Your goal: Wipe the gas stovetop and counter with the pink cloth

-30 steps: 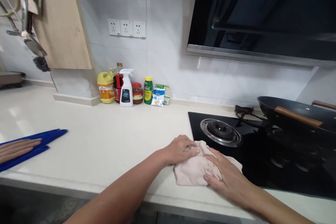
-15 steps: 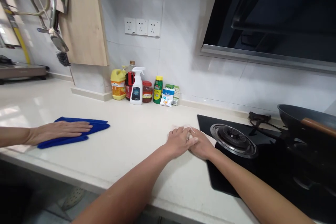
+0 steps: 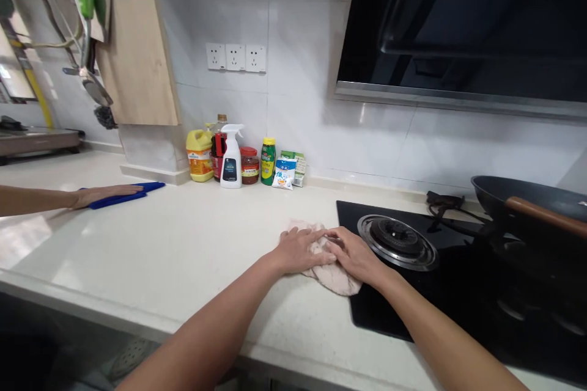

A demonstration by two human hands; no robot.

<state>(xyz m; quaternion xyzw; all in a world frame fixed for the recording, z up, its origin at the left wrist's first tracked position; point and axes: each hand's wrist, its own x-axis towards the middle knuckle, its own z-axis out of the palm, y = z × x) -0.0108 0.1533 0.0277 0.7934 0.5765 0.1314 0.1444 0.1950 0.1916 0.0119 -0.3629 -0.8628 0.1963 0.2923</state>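
Observation:
A pale pink cloth [image 3: 337,280] lies bunched on the white countertop [image 3: 192,256], against the left edge of the black gas hob [image 3: 362,311]. On its left part rests my left hand [image 3: 300,252], fingers curled over the fabric and thumb pointing right. My right hand [image 3: 353,253] is at the cloth's right side, its fingers bent onto a bunched fold, close to my left thumb. Part of the cloth is hidden beneath both hands. At the far left, another person's hand [image 3: 107,193] presses a blue cloth [image 3: 121,198] on the same counter.
Along the wall stand a yellow jug [image 3: 200,159], a white spray bottle [image 3: 231,159], a red-lidded jar [image 3: 250,166], a green bottle [image 3: 268,162] and a salt-like packet [image 3: 284,173]. A wok [image 3: 527,195] with a wooden handle sits at right, under the range hood [image 3: 458,30].
The pink cloth, mostly covered before, now spreads out below and between my hands. My hands have separated slightly. The other person's hand and blue cloth have moved away toward the wall.

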